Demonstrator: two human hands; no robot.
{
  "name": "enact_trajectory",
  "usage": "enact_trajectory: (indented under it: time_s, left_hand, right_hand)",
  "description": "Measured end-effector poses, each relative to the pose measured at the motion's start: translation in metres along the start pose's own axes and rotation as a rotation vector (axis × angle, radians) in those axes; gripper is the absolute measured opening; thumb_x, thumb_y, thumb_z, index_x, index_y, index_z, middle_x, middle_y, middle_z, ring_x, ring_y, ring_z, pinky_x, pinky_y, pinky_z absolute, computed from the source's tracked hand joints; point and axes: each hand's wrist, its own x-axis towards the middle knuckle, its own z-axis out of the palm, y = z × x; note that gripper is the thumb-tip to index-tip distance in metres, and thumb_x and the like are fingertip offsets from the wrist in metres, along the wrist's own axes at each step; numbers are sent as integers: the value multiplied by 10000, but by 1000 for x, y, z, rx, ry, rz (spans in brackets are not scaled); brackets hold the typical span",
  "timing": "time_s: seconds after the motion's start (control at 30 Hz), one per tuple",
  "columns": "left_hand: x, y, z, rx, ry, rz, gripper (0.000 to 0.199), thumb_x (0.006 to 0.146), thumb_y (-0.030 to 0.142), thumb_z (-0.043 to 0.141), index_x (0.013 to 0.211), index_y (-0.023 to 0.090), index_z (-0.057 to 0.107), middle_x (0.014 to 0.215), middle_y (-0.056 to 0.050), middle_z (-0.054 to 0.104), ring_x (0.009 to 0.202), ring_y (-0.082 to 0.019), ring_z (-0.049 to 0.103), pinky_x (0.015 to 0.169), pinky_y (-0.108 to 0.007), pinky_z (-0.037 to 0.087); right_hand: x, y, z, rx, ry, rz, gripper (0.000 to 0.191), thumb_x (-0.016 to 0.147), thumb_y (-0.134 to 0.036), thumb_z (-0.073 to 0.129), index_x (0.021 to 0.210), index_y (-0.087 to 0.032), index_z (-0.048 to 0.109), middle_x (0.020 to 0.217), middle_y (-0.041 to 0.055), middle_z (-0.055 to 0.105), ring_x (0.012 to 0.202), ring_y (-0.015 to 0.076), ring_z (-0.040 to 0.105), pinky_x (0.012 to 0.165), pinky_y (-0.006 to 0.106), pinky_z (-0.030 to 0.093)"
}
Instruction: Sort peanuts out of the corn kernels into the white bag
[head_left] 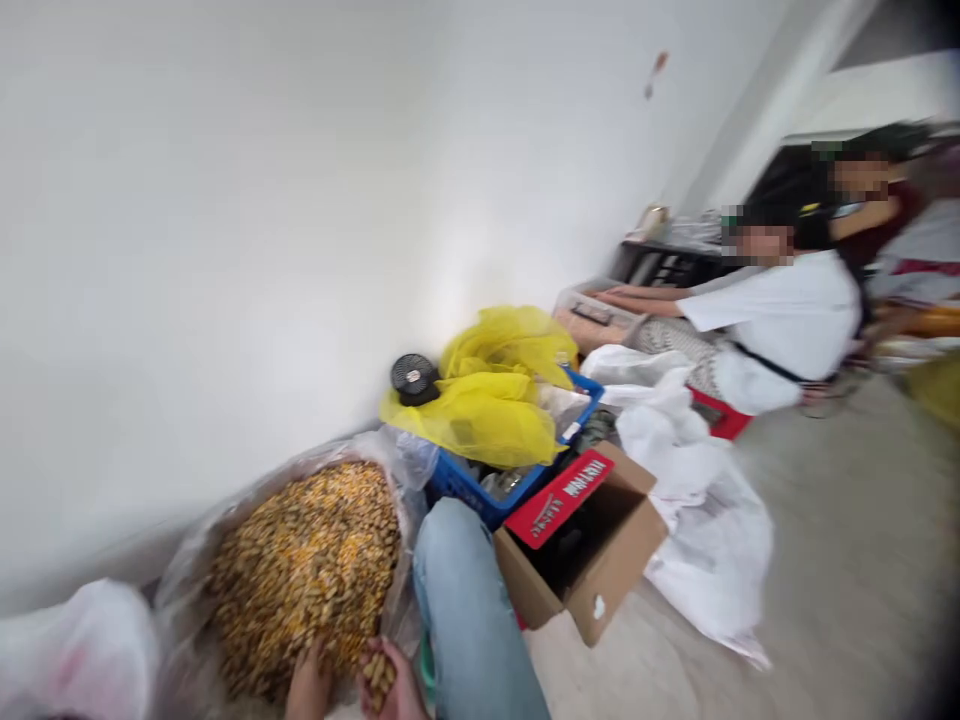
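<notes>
Golden dried kernels, light, hard and loose, are heaped in a clear plastic sack at 7 o'clock. A few are cupped in the curled right hand; whether the left hand is closed cannot be told.

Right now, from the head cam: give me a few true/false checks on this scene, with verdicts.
1. The right hand holds kernels in its palm. True.
2. The left hand rests on the cardboard box. False: it is down at the kernels in the clear plastic sack, and the box is off to the right.
3. The small black fan lies on the yellow plastic sheet. True.
4. The cardboard box is shut. False: its flaps stand open and the inside shows dark.
5. The nearer co-worker wears a white shirt. True.
</notes>
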Motion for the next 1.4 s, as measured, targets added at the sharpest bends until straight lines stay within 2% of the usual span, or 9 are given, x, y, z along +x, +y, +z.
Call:
enact_trajectory:
  time_s: [0.2,0.33,0.43,0.67,0.87,0.97,1.07,1.23,1.4]
  left_hand:
    - [-3,4,-14,-697,-142,15,339,605,283,570,930,190,593,980,-51,631,935,-203,577,809,-302,456]
    - [-15,25,-29,-861,-310,55,449,580,376,631,997,218,576,1003,-54,618,903,-202,586,816,-322,452]
    - [-18,25,-30,-906,-313,62,406,603,403,617,956,205,591,1012,-68,619,946,-215,567,837,-330,440]
    - [11,-20,-9,-564,12,-86,400,684,424,475,947,131,548,898,-97,620,875,-219,570,807,-344,434]
    - [30,-3,-7,166,-72,78,379,753,289,451,1108,162,479,1116,-112,507,1037,-195,479,881,-302,365]
    - [37,9,-9,357,-156,157,381,759,227,445,1139,225,464,1162,-88,473,1063,-191,463,855,-288,373]
    - [41,7,-10,327,-215,185,360,767,165,408,1114,223,483,1156,-82,475,1048,-171,477,846,-266,378]
    - [35,2,-23,-29,-149,183,289,775,253,421,1029,167,529,1061,-87,529,1005,-174,497,885,-294,376]
    - [8,28,-46,-304,-325,465,304,718,403,518,956,234,602,1036,-58,562,1040,-199,475,930,-327,355]
  right_hand:
    - [18,14,-5,380,89,242,250,613,-315,657,833,-203,613,719,2,663,632,143,615,587,271,492]
    - [26,11,0,415,55,244,253,608,-302,664,838,-206,622,733,3,673,646,141,618,622,283,499]
    - [29,11,0,421,56,246,223,609,-306,665,803,-202,625,734,2,676,664,137,621,637,278,502]
    - [31,16,-8,471,68,304,198,615,-276,676,784,-193,617,724,-16,679,629,118,622,560,229,500]
    - [31,20,-9,478,76,294,195,616,-261,674,788,-192,613,700,-24,679,606,120,622,523,224,494]
    - [31,22,-9,469,71,278,200,620,-265,670,797,-194,610,706,-22,678,612,122,622,514,219,486]
    - [31,22,-9,472,68,298,218,615,-269,674,809,-192,609,711,-16,678,624,131,625,520,223,484]
    - [30,20,-7,488,67,300,250,609,-260,677,841,-195,612,754,-8,683,658,138,627,568,246,494]
    - [34,21,-8,492,56,281,229,625,-269,665,836,-194,619,743,-13,683,655,134,623,625,279,507]
